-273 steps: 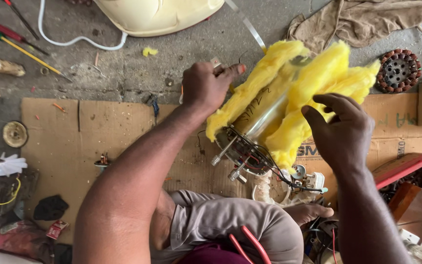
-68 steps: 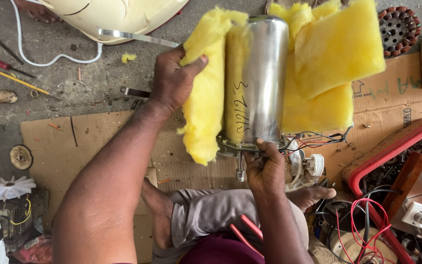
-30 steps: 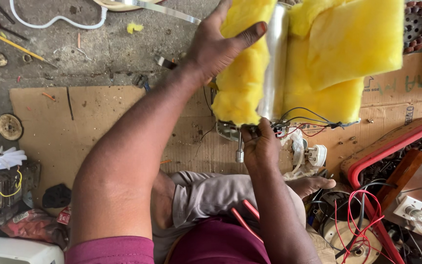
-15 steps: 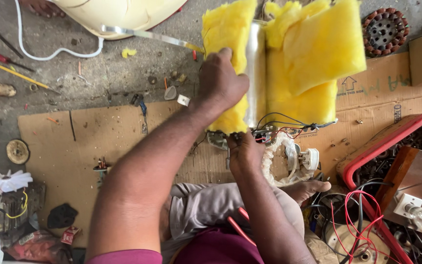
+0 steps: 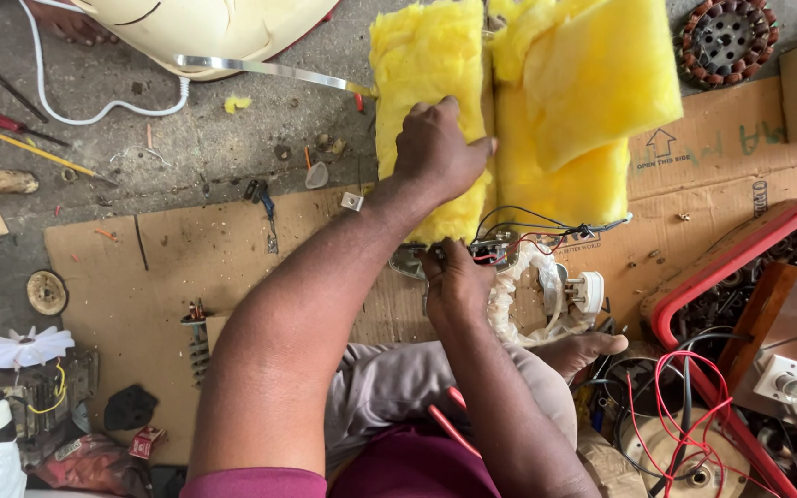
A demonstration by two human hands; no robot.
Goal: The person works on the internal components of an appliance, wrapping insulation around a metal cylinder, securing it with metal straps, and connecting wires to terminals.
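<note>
two bare hands on a cylinder wrapped in yellow insulation wool [image 5: 528, 120], top centre of the frame.

the left hand [image 5: 437, 152] lies flat with fingers spread, pressing the left flap of wool against the cylinder; the metal body is almost wholly hidden under the wool. the right hand [image 5: 454, 281] is closed around the lower end of the cylinder, where black and red wires [image 5: 537, 231] spill out, and the forearms hide what it grips there. just right of it sit a white braided cord [image 5: 518, 295] and a white plug [image 5: 588, 290]. flattened cardboard [image 5: 168, 267] covers the floor beneath. screwdrivers [image 5: 11, 138] lie at the upper left, a white fan blade [image 5: 20, 349] at lower left, a copper-wound stator [image 5: 726, 37] at upper right, a red tray [image 5: 721, 277] at the right edge.
</note>
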